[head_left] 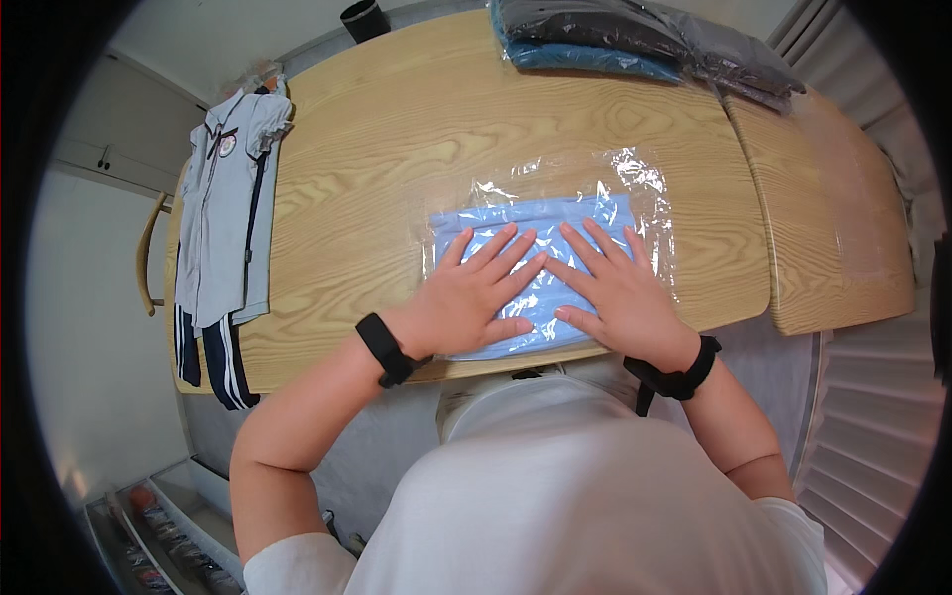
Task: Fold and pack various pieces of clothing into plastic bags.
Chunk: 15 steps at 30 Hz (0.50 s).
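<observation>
A folded light-blue garment (pixel 550 216) lies inside a clear plastic bag (pixel 639 175) at the table's near edge. My left hand (pixel 480 286) rests palm down on the bag's left half, fingers spread. On the right half, my right hand (pixel 621 290) lies flat in the same way. The tips of the two hands almost meet above the middle of the garment. Neither hand grips anything. Loose, shiny film sticks out beyond the cloth at the far side and at the right.
The wooden table (pixel 372 163) has a seam toward its right end. Bagged dark and teal garments (pixel 595 44) are stacked at the far right. A pale shirt (pixel 223 208) and striped navy cloth (pixel 227 364) lie along the left edge. Beyond the far edge stands a black container (pixel 364 21).
</observation>
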### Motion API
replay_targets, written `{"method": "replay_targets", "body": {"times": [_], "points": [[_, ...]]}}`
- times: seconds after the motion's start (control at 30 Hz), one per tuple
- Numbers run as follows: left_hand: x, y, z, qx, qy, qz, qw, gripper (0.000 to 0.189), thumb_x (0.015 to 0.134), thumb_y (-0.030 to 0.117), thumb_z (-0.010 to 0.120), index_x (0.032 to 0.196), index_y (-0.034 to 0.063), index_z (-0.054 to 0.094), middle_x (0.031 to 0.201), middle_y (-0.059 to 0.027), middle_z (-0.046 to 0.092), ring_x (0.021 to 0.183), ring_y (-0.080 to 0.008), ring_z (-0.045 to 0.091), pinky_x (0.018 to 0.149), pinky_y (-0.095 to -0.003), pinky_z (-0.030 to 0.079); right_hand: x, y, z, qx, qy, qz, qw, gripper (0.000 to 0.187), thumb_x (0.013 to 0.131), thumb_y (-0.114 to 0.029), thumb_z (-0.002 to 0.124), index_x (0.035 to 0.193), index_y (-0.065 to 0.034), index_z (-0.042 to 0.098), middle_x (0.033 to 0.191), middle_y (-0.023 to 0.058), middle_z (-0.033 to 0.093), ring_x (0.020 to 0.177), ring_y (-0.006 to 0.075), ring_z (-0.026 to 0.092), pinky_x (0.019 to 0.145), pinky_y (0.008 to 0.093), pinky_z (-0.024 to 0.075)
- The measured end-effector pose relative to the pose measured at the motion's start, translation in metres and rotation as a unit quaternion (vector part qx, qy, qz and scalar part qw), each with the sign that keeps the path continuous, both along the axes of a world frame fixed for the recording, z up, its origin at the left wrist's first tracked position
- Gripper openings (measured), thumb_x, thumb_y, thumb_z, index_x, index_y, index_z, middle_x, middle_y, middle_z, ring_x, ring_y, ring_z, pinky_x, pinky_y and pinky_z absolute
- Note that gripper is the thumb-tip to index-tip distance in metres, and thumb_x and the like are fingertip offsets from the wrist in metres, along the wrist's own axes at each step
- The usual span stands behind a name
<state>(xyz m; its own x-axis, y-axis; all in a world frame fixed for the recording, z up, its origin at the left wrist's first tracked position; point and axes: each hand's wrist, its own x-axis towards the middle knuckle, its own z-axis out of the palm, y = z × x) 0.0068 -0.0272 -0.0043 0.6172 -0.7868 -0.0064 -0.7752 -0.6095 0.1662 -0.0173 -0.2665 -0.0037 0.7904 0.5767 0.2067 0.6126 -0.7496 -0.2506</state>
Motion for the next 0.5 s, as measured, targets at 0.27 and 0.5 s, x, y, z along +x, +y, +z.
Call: {"method": "replay_targets", "body": {"times": [0.27, 0.5], "points": [[-0.012, 0.011, 0.026, 0.041, -0.028, -0.013, 0.999, 0.061, 0.092, 0.044, 0.047, 0.143, 0.0130, 0.032, 0.150, -0.0114, 0.026, 0.139, -0.0316, 0.022, 0.108, -0.0554, 0.020, -0.019, 0.009, 0.007, -0.048, -0.027, -0.067, 0.996, 0.048, 0.082, -0.040, 0.062, 0.124, -0.0169, 0.057, 0.136, 0.0086, 0.047, 0.132, 0.0282, 0.036, 0.106, 0.0546, 0.0221], [-0.014, 0.016, 0.004, 0.029, 0.029, 0.017, 0.999, 0.062, 0.092, 0.047, 0.046, 0.143, 0.0139, 0.033, 0.151, -0.0131, 0.023, 0.139, -0.0342, 0.020, 0.108, -0.0567, 0.017, -0.014, -0.001, 0.002, -0.032, -0.002, -0.053, 0.998, 0.049, 0.085, -0.043, 0.058, 0.130, -0.0256, 0.052, 0.140, 0.0049, 0.044, 0.131, 0.0287, 0.036, 0.104, 0.0552, 0.0266]]}}
